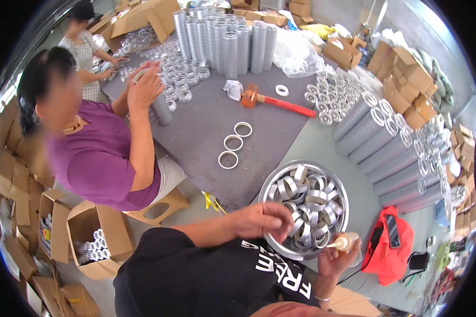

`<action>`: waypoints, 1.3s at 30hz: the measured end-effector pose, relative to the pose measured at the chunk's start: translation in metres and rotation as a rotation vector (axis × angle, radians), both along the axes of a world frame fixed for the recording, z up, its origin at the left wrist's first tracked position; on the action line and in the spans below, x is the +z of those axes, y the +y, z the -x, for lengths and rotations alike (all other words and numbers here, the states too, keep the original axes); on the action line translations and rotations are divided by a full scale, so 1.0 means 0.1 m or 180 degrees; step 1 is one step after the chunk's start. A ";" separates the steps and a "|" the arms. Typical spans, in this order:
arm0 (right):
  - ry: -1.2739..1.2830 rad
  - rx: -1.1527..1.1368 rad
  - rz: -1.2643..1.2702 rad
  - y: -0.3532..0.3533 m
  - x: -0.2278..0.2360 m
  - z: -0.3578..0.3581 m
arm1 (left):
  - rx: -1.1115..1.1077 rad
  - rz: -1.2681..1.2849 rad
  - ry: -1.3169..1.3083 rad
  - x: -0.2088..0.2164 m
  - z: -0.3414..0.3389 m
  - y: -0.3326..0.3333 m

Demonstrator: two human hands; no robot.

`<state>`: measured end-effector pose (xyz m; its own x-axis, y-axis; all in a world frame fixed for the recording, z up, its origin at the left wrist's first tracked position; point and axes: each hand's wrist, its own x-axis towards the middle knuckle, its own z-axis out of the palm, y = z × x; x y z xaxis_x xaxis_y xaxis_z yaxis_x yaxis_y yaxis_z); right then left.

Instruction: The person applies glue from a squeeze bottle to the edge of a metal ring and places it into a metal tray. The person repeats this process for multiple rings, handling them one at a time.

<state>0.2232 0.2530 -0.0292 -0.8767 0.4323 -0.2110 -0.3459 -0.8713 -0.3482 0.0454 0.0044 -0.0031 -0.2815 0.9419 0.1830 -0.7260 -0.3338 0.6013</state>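
Observation:
Over the near left rim of a steel bowl [342, 196] is my left hand [260, 221], its fingers curled together; what they hold, if anything, I cannot make out. The bowl is heaped with silvery metal rings [316, 199]. By the bowl's near right rim, my right hand [330, 264] grips a small squeeze bottle [346, 242] of amber colour, its thin pale nozzle pointing left toward the rings. Beyond the bowl, three rings [233, 142] lie flat in a row on the dark mat [201, 132].
A red-handled mallet [280, 103] lies farther back. Tall ring stacks [230, 55] stand behind it, more stacks [386, 153] at right. A red bag [388, 248] sits right of my right hand. At left, a co-worker in purple [103, 142] handles a ring stack; another person [84, 58] works behind.

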 end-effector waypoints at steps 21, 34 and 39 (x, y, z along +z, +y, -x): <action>0.0543 0.0159 -0.0451 -0.44 0.23 -0.13 | -0.0846 0.0204 -0.1135 -0.52 -0.45 -0.25; 0.0610 -0.0008 -0.0340 -0.62 0.25 -0.29 | -0.0276 0.1152 -0.0131 -0.25 -0.69 -0.46; 0.0661 0.0037 -0.0336 -0.63 0.23 -0.34 | -0.0179 0.1270 0.0009 -0.29 -0.78 -0.51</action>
